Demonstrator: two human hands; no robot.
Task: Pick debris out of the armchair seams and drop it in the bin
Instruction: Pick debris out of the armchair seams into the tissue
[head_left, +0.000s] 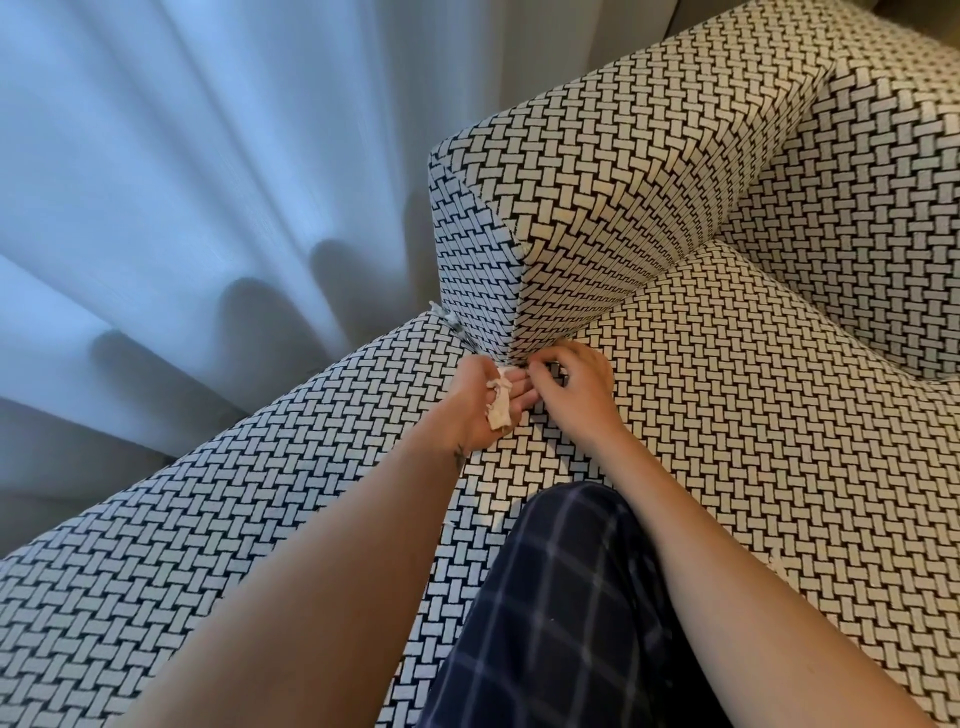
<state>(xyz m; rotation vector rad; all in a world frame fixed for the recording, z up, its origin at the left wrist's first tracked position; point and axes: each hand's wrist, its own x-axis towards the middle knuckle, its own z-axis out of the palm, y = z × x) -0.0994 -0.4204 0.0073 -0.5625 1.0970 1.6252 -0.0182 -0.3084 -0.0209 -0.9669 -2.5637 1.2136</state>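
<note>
- While the crumpled beige paper scraps (500, 410) lie loose across the upturned left hand (480, 402), fingers near straight and nothing clamping them, one tilt could spill them back onto the seat.
- Right hand (576, 389) is curled, fingertips dug in at the armrest seam (514, 356); whether it pinches anything I cannot tell. Poking could push bits deeper.
- Black-and-white basket-weave armchair (727, 415): that busy pattern would likely hide fallen scraps.
- No bin in view, so the carry looks risky.

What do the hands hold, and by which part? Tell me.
The left hand carries crumpled pale scraps on its palm. The right hand picks at the armchair seam; any hold cannot be told.
</note>
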